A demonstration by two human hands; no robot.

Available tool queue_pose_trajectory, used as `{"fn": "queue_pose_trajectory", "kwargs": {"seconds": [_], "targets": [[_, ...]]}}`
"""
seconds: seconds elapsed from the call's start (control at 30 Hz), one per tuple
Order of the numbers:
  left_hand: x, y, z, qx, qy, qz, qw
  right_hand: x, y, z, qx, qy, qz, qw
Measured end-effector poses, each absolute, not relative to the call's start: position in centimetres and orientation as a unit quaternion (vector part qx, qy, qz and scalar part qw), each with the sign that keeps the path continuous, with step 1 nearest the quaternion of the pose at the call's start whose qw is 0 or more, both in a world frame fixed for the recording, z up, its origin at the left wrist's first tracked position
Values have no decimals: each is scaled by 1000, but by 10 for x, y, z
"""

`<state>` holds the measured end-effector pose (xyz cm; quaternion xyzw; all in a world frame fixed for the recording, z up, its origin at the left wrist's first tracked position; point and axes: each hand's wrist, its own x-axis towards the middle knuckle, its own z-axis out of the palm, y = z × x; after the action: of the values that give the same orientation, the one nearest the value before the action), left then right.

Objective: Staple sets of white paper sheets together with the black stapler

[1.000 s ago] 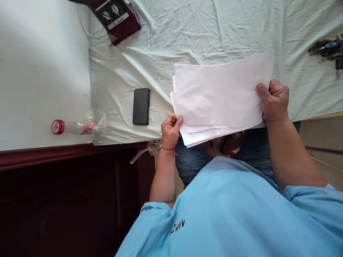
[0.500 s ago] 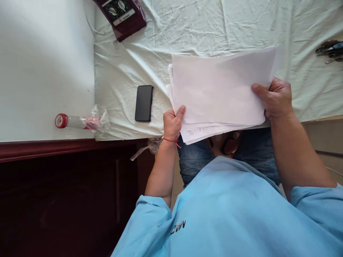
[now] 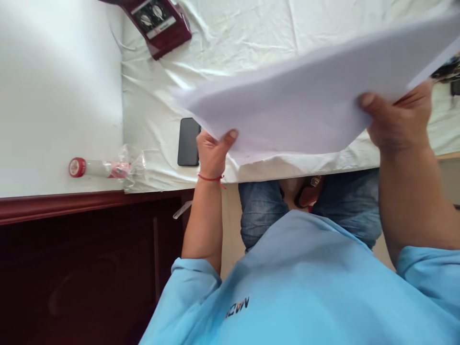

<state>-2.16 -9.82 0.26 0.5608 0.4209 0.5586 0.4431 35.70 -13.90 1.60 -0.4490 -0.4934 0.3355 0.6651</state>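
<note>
Surface: pale green cloth lying creased over the far side of the table, ending at a straight edge on the left; bare white tabletop showing beside it
Table edge: dark red-brown wooden rim running along the near side, dark cabinet front sitting below
Room: only the table, the cabinet and a strip of pale floor showing between the knees
On the cloth: black phone lying flat, face up, just beside the left hand; maroon device with two dials resting at the top edge; dark keys partly hidden behind the sheets at far right
On the bare top: clear bottle with red cap lying on its side, touching crumpled clear plastic at the cloth's edge
Paper stack: being held up off the cloth, tilted, right end higher, blurring slightly
Left hand: closing on the stack's lower left corner, thumb on top
Right hand: clamping the right edge, thumb pressing on top
Versus half a second ago: stack rising from near-flat and filling far more of the view; printed lower sheets no longer showing; left hand shifting leftward, nearly touching the phone; right hand lifting higher
</note>
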Motion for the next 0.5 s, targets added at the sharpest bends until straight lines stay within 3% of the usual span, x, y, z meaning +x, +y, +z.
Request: {"fn": "queue_pose_trajectory", "kwargs": {"seconds": [0.17, 0.4, 0.5], "targets": [[-20, -109, -33, 553, 458, 500, 485, 352, -156, -6, -519, -487, 409, 572], [-34, -104, -28, 600, 446, 506, 431, 345, -140, 16, -474, -510, 366, 618], [-43, -102, -29, 610, 457, 489, 425, 349, -141, 23, -486, -513, 392, 590]]}}
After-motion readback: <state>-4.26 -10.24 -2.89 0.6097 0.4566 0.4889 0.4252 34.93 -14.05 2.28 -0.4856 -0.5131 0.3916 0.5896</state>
